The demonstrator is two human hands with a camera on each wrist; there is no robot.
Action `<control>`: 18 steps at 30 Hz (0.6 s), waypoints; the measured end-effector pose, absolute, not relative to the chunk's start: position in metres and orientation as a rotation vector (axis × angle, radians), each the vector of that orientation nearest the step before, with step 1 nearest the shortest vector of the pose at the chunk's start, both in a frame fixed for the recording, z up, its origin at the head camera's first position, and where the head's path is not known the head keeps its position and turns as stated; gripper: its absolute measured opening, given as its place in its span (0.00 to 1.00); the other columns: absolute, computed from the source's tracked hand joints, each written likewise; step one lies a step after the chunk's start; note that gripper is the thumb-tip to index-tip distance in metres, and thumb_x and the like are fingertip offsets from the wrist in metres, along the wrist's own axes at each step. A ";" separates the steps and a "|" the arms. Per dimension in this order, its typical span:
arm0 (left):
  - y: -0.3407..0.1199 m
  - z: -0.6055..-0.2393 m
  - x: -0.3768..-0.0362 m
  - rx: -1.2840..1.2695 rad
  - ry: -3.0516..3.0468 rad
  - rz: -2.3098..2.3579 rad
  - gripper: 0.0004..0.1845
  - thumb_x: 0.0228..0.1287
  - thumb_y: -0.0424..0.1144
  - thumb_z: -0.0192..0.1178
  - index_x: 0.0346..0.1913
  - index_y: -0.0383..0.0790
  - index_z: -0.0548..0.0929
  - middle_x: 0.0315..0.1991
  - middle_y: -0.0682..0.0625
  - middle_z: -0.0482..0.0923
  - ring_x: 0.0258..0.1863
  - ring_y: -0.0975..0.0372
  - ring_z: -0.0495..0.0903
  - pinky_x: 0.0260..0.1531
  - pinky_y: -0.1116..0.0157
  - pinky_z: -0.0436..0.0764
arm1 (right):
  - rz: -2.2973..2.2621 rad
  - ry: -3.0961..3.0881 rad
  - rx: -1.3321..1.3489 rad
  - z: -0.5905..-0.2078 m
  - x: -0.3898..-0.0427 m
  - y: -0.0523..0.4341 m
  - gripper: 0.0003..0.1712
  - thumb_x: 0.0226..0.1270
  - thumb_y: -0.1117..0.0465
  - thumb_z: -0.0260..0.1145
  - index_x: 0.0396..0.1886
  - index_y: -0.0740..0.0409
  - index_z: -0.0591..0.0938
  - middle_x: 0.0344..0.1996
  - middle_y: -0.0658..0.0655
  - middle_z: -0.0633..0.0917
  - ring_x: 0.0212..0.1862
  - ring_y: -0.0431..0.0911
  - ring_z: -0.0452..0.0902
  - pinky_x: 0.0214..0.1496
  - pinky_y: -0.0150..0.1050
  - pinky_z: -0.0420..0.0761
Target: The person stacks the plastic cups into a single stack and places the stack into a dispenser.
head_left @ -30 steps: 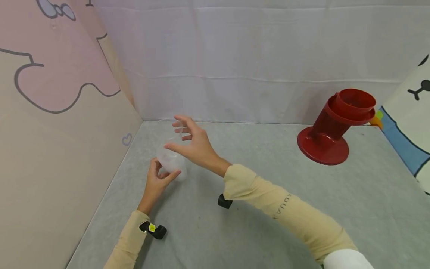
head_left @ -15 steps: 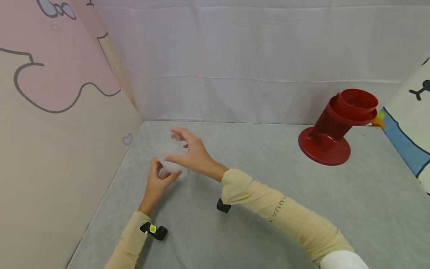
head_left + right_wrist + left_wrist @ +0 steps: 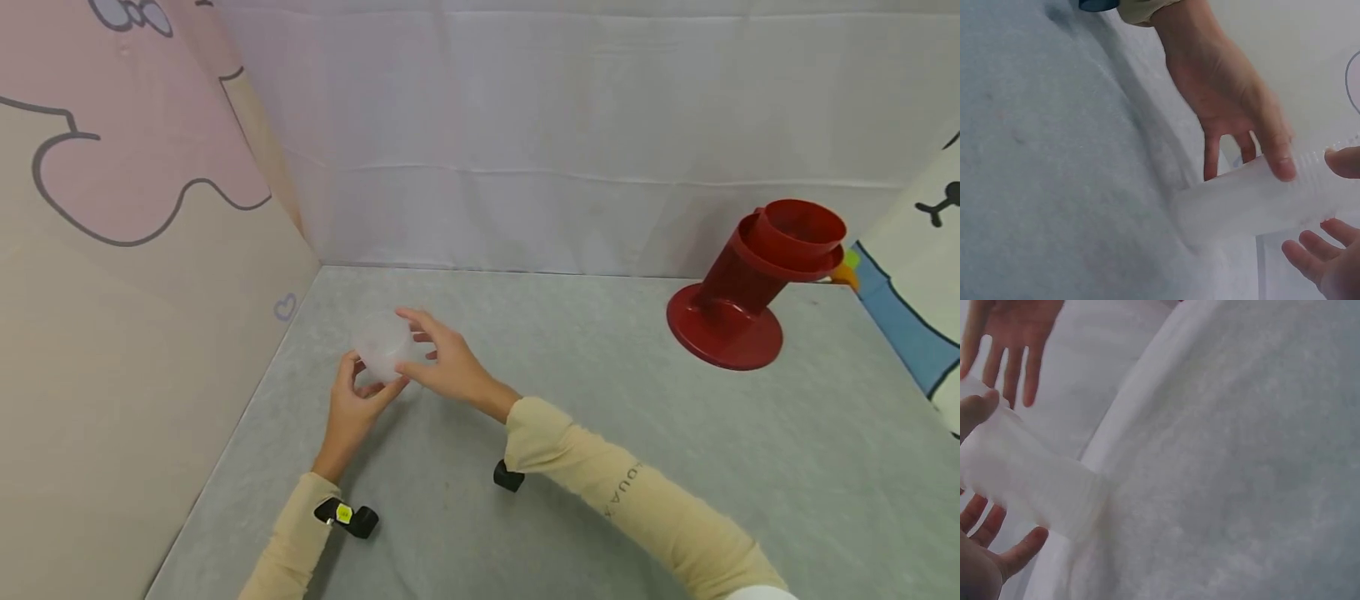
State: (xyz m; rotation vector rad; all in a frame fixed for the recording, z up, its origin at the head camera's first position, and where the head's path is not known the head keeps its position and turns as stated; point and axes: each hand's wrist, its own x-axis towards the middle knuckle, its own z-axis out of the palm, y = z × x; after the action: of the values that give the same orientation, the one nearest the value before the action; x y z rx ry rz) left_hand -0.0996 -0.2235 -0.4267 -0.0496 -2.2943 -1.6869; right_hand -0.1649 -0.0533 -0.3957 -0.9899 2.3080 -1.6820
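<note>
A translucent plastic cup (image 3: pixel 381 346) lies tilted just above the grey table near the left wall. My left hand (image 3: pixel 372 379) grips it from below, thumb on one side and fingers curled under it. The left wrist view has the cup (image 3: pixel 1029 481) between the thumb and those fingers. My right hand (image 3: pixel 414 335) is at the cup's right side with fingers nearly straight, their tips touching it. In the right wrist view the cup (image 3: pixel 1260 200) runs sideways, with the left hand (image 3: pixel 1235 106) over it and a right fingertip (image 3: pixel 1342 160) against its ribbed end.
A red stand with a red cup in its top (image 3: pixel 750 287) stands at the back right of the grey table (image 3: pixel 585 400). A pink-and-beige printed panel (image 3: pixel 135 275) walls the left side and a white cloth (image 3: pixel 562 167) hangs at the back.
My right hand has come down from above the cup to its side, and its spread fingers have drawn closer together. The left hand has stayed in place under the cup.
</note>
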 end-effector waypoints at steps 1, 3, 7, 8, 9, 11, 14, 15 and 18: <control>-0.222 -0.424 -0.099 -0.047 -2.308 -1.676 0.33 0.53 0.30 0.70 0.62 0.33 0.67 0.56 0.46 0.66 0.54 0.61 0.68 0.49 0.49 0.77 | -1.691 2.306 -1.000 -0.398 -0.165 -0.053 0.40 0.61 0.62 0.68 0.71 0.50 0.62 0.64 0.56 0.69 0.60 0.50 0.71 0.52 0.49 0.77; -0.221 -0.419 -0.099 -0.047 -2.326 -1.669 0.35 0.53 0.30 0.69 0.63 0.33 0.66 0.58 0.44 0.65 0.56 0.60 0.66 0.52 0.50 0.75 | -1.705 2.298 -1.013 -0.401 -0.166 -0.052 0.40 0.61 0.63 0.68 0.72 0.50 0.61 0.64 0.57 0.69 0.60 0.51 0.71 0.51 0.51 0.78; -0.218 -0.413 -0.100 -0.048 -2.327 -1.686 0.40 0.53 0.29 0.69 0.66 0.32 0.59 0.62 0.43 0.61 0.59 0.57 0.66 0.53 0.52 0.74 | -1.728 2.292 -1.005 -0.406 -0.164 -0.051 0.42 0.61 0.65 0.68 0.73 0.48 0.60 0.66 0.53 0.67 0.61 0.51 0.69 0.53 0.50 0.78; -0.217 -0.413 -0.100 -0.058 -2.318 -1.686 0.41 0.52 0.29 0.70 0.67 0.32 0.58 0.62 0.43 0.60 0.59 0.56 0.67 0.52 0.51 0.75 | -1.741 2.285 -1.000 -0.407 -0.163 -0.051 0.43 0.61 0.65 0.68 0.73 0.48 0.59 0.67 0.52 0.65 0.62 0.51 0.68 0.54 0.49 0.77; -0.217 -0.411 -0.100 -0.070 -2.310 -1.684 0.42 0.52 0.28 0.70 0.67 0.32 0.56 0.63 0.43 0.59 0.60 0.54 0.67 0.50 0.50 0.76 | -1.758 2.282 -0.995 -0.408 -0.162 -0.050 0.43 0.61 0.65 0.68 0.73 0.48 0.59 0.68 0.51 0.64 0.62 0.50 0.68 0.54 0.48 0.77; -0.215 -0.409 -0.100 -0.088 -2.304 -1.666 0.43 0.51 0.28 0.70 0.67 0.32 0.56 0.63 0.42 0.59 0.60 0.51 0.67 0.47 0.47 0.77 | -1.808 2.265 -0.974 -0.409 -0.159 -0.048 0.43 0.61 0.66 0.68 0.73 0.48 0.59 0.69 0.50 0.64 0.63 0.49 0.67 0.56 0.45 0.76; -0.214 -0.405 -0.100 -0.135 -2.278 -1.678 0.45 0.49 0.26 0.71 0.67 0.31 0.56 0.63 0.40 0.61 0.60 0.49 0.68 0.43 0.42 0.77 | -1.895 2.242 -0.943 -0.408 -0.154 -0.043 0.43 0.59 0.67 0.69 0.72 0.50 0.60 0.68 0.52 0.65 0.63 0.49 0.68 0.55 0.44 0.76; -0.213 -0.404 -0.100 -0.145 -2.272 -1.689 0.45 0.48 0.25 0.71 0.67 0.32 0.56 0.63 0.39 0.62 0.60 0.49 0.68 0.43 0.42 0.77 | -1.925 2.230 -0.938 -0.406 -0.153 -0.041 0.43 0.58 0.68 0.69 0.72 0.52 0.61 0.67 0.53 0.66 0.63 0.50 0.68 0.55 0.46 0.76; -0.212 -0.401 -0.100 -0.171 -2.262 -1.704 0.46 0.46 0.23 0.72 0.67 0.32 0.56 0.62 0.39 0.63 0.59 0.49 0.68 0.42 0.42 0.77 | -1.987 2.199 -0.947 -0.396 -0.146 -0.034 0.42 0.57 0.71 0.70 0.70 0.58 0.62 0.65 0.60 0.67 0.62 0.56 0.68 0.54 0.52 0.76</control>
State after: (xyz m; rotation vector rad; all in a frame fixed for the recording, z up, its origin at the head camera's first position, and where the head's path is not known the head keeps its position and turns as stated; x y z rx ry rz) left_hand -0.0999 -0.2117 -0.4013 -0.1712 -2.2616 -1.7037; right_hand -0.1463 -0.0344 -0.3961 -0.9473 2.1987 -1.9867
